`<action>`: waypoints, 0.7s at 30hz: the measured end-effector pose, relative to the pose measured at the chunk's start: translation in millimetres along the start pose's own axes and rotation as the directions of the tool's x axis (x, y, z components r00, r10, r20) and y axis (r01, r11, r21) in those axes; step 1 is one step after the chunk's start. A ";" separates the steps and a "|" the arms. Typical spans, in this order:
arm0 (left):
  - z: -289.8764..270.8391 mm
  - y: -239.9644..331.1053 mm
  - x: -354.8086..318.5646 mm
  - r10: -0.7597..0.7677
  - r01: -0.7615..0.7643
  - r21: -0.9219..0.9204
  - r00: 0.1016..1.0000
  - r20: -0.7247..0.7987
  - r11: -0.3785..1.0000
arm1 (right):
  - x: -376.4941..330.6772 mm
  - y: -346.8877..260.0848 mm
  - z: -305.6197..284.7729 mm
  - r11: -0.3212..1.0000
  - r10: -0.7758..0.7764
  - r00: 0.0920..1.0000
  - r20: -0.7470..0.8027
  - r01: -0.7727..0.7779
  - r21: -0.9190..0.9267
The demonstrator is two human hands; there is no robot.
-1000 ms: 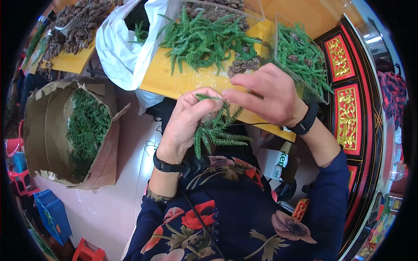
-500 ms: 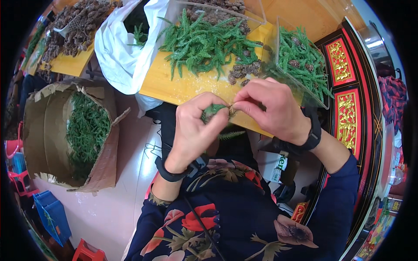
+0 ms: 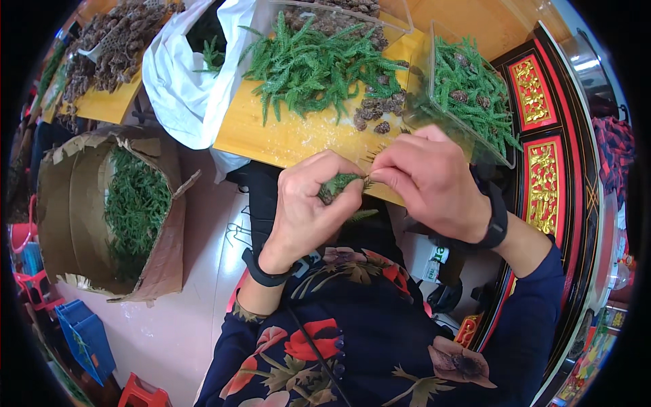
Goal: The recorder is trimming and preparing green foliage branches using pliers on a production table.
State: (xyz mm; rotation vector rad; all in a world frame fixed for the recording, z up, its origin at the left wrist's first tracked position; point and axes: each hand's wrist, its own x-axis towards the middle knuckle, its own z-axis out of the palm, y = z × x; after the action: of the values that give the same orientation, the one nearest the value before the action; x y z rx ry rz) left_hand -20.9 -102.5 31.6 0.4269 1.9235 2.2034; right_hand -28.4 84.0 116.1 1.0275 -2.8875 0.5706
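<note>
My left hand (image 3: 306, 207) is closed around a green pine sprig (image 3: 336, 186), which shows between thumb and curled fingers; a frond also hangs below the hand. Thumb and forefinger of my right hand (image 3: 434, 182) pinch at the sprig's stem end, close to the left fingertips. Thin brown spiky bits show by that pinch, but what exactly it holds is too small to make out. Beyond the hands, a heap of green sprigs (image 3: 308, 71) lies on the yellow table (image 3: 271, 139), with small brown pine cones (image 3: 380, 108) at its right side.
A clear bin (image 3: 503, 161) of sprigs and cones stands right, beside a carved red-and-gold cabinet (image 3: 542, 183). A white bag (image 3: 180, 95) hangs at the table's left. On the floor are a cardboard box (image 3: 71, 217) of greenery, a blue crate (image 3: 85, 339) and a red stool (image 3: 144, 393).
Both hands have shifted slightly right and nearer to me. The left still grips the sprig, and the right still pinches at its stem end; brown spiky bits now show beside the right fingers.
</note>
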 end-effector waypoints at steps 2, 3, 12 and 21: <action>0.3 -1.1 0.9 0.271 -0.260 0.309 0.962 0.008 0.915 | 0.2 1.8 -0.7 0.999 0.009 1.000 0.003 -0.009 0.033; -0.2 -1.4 1.1 0.271 -0.260 0.308 0.962 0.008 0.915 | 0.6 3.2 -1.4 0.998 0.015 1.000 0.007 -0.016 0.066; -9.6 0.6 0.9 -0.286 0.366 -0.520 0.930 0.230 0.772 | -0.5 8.8 -4.4 0.622 -0.687 0.726 -0.030 0.565 -0.542; 4.1 3.5 -6.2 -0.141 0.144 -0.214 0.990 0.029 0.966 | -1.0 1.2 2.4 0.810 -0.459 0.883 -0.099 0.371 -0.453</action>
State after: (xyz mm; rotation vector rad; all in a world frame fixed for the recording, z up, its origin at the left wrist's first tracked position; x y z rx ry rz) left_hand -13.5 -101.2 34.9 0.2592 1.6280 2.2749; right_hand -28.1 84.6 113.3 1.3671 -2.3320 0.0116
